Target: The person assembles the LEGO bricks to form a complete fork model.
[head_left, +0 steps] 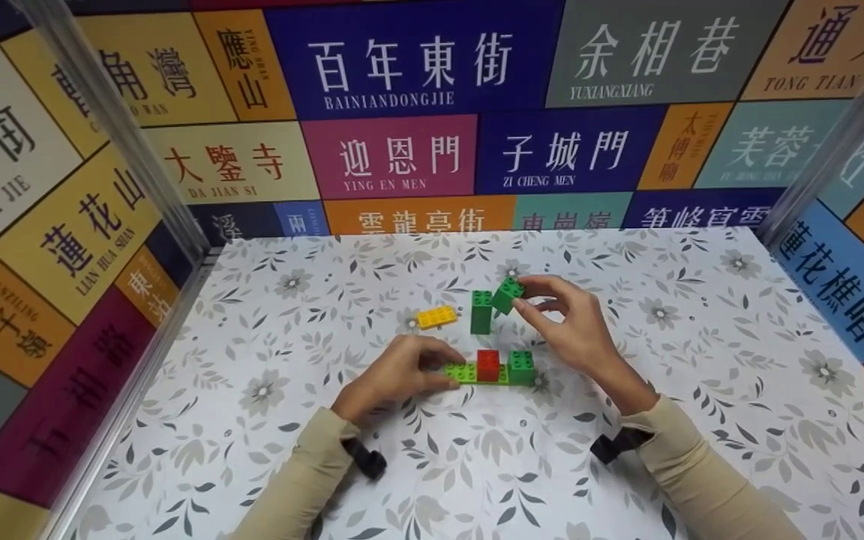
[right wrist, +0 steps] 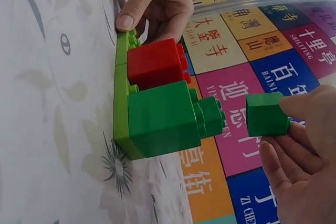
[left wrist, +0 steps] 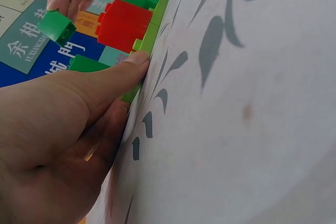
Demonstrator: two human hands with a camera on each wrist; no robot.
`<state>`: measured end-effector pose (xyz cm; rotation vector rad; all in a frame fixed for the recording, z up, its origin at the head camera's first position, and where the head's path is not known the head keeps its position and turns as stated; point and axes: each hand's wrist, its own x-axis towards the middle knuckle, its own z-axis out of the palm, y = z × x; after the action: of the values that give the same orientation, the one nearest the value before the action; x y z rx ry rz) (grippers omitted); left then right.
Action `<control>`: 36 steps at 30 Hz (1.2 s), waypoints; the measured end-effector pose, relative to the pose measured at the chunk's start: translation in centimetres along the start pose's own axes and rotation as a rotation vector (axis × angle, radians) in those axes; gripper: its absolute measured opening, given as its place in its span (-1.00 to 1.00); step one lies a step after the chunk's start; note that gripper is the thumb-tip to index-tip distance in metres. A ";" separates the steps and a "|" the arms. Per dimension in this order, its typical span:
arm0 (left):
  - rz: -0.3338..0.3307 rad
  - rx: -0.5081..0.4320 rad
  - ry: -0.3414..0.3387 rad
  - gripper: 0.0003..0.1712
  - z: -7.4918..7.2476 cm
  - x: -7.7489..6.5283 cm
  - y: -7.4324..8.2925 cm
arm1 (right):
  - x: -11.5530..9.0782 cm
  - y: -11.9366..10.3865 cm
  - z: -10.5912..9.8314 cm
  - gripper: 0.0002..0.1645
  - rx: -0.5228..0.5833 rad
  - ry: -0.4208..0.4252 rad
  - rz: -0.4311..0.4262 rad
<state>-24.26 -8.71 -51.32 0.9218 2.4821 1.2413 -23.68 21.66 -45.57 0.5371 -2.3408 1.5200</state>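
Note:
My right hand [head_left: 573, 319] pinches a green toy brick [head_left: 508, 295] in the air, tilted, just right of the top of a standing green block [head_left: 481, 312]. Nearer to me lies a long lime-green base strip [head_left: 469, 373] on the table. My left hand [head_left: 406, 369] pinches its left end between thumb and fingers. A red brick [head_left: 487, 364] is mounted near the strip's middle, and another green brick [head_left: 522, 366] sits on its right end. In the right wrist view, thumb and fingertips grip the raised brick [right wrist: 265, 114] at one side, its studs toward the hand's side.
A flat yellow brick [head_left: 437, 317] lies on the table left of the standing green block. The table [head_left: 199, 420] has a white leaf-and-flower cover. Panels with Chinese lettering [head_left: 402, 60] rise behind it and at both sides.

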 end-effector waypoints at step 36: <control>0.001 -0.045 0.030 -0.50 0.3 0.2 -0.4 | -1.4 -1.3 4.5 -0.63 0.013 -0.382 -0.113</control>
<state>-24.43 -8.59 -51.78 0.9002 2.4660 1.3150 -22.02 17.31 -46.93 1.0232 -2.5210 1.4882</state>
